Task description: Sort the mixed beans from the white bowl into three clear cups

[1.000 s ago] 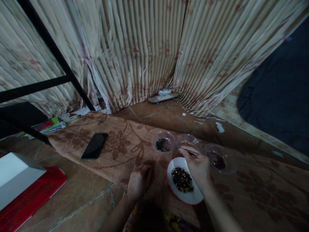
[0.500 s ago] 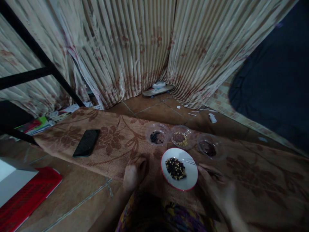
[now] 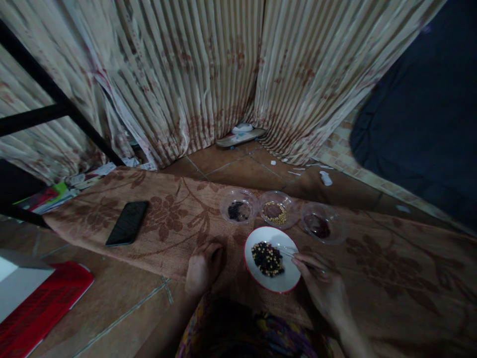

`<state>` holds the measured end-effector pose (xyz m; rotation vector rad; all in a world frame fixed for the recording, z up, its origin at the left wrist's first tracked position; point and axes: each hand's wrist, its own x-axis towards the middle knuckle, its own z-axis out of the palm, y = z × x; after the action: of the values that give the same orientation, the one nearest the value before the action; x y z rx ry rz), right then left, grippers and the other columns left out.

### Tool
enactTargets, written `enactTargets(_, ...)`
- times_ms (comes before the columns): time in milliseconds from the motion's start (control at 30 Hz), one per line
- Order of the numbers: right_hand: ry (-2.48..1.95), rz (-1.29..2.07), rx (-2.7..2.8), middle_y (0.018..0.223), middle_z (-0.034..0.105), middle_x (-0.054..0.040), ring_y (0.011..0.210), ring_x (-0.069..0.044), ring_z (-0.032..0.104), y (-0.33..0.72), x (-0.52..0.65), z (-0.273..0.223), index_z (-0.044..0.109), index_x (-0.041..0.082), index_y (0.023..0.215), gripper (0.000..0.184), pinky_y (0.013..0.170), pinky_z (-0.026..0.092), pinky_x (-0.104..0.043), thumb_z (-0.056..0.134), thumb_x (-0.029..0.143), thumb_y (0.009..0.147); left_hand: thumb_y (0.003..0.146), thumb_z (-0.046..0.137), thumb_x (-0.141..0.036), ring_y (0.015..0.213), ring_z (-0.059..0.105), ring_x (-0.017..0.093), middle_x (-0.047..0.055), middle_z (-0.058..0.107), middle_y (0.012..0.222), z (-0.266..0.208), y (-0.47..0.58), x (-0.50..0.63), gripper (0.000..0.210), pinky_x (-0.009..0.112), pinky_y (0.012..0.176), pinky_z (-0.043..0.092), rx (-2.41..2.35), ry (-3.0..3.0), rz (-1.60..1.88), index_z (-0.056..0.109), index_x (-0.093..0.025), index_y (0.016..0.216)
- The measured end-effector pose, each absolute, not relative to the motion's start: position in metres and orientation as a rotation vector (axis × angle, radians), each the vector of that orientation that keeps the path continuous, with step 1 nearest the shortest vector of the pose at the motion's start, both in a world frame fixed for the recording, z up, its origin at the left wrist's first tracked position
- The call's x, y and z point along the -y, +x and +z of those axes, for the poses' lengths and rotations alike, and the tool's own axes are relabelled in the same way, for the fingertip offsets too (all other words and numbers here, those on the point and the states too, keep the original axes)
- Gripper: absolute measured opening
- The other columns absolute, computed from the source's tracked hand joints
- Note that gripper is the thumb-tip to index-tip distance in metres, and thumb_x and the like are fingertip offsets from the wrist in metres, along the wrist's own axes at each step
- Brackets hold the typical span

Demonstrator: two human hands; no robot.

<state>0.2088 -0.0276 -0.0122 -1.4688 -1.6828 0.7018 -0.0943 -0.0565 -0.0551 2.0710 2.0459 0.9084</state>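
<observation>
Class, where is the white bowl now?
In the head view, the white bowl is right of centre, between the left hand and right hand, below the clear cups.

The cloth-covered table (image 3: 175,253) bears a phone (image 3: 127,223), bowl (image 3: 286,282) and three seemingly plastic cups (image 3: 287,199).

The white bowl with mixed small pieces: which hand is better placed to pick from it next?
Probably the right hand: it holds what look like tweezers, pointing over the white bowl toward the mixed pieces. The left hand is loosely curled on the cloth, no tool visible.
</observation>
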Motion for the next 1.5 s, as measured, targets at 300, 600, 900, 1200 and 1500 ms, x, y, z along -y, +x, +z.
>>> enactTargets(300, -1.437, 0.641, 1.726, 0.093, 0.074, -0.0045, 0.089, -0.021, 0.070, 0.206, 0.026, -0.010, 0.075, 0.024, 0.088, 0.024, 0.079, 0.055, -0.033, 0.060, 0.043, 0.088, 0.092, 0.055, -0.022, 0.084, 0.067, 0.019, 0.002, 0.072, 0.090, -0.055, -0.094, 0.057, 0.012, 0.032, 0.078, 0.052, -2.052, 2.053, 0.892, 0.067, -0.023, 0.093)
enactTargets(600, -1.460, 0.658, 1.683, 0.095, 0.073, -0.0053, 0.091, -0.022, 0.069, 0.208, 0.027, -0.017, 0.075, 0.024, 0.088, 0.025, 0.080, 0.055, -0.034, 0.062, 0.045, 0.086, 0.093, 0.054, -0.021, 0.083, 0.068, 0.019, 0.003, 0.073, 0.091, -0.054, -0.094, 0.057, 0.014, 0.032, 0.079, 0.052, -2.030, 2.050, 0.909, 0.067, -0.023, 0.092)
enactTargets(900, -1.452, 0.644, 1.678, 0.094, 0.073, -0.0064, 0.090, -0.022, 0.069, 0.209, 0.030, -0.017, 0.075, 0.023, 0.085, 0.028, 0.079, 0.055, -0.033, 0.061, 0.047, 0.086, 0.093, 0.054, -0.022, 0.083, 0.066, 0.018, 0.003, 0.071, 0.090, -0.054, -0.095, 0.058, 0.013, 0.031, 0.078, 0.050, -2.009, 2.037, 0.900, 0.066, -0.023, 0.093)
enactTargets(1200, -1.462, 0.677, 1.661, 0.096, 0.073, -0.0065, 0.092, -0.021, 0.069, 0.209, 0.030, -0.019, 0.075, 0.023, 0.084, 0.025, 0.080, 0.055, -0.032, 0.063, 0.046, 0.085, 0.093, 0.054, -0.021, 0.084, 0.066, 0.018, 0.002, 0.071, 0.090, -0.053, -0.095, 0.057, 0.013, 0.030, 0.078, 0.050, -2.016, 2.039, 0.886, 0.066, -0.023, 0.092)
enactTargets(1500, -1.450, 0.682, 1.641, 0.097, 0.073, -0.0062, 0.091, -0.021, 0.069, 0.210, 0.029, -0.027, 0.075, 0.024, 0.085, 0.025, 0.082, 0.055, -0.033, 0.064, 0.046, 0.084, 0.092, 0.056, -0.019, 0.083, 0.066, 0.018, 0.002, 0.072, 0.090, -0.055, -0.095, 0.058, 0.011, 0.031, 0.079, 0.050, -2.017, 2.038, 0.896, 0.066, -0.023, 0.092)
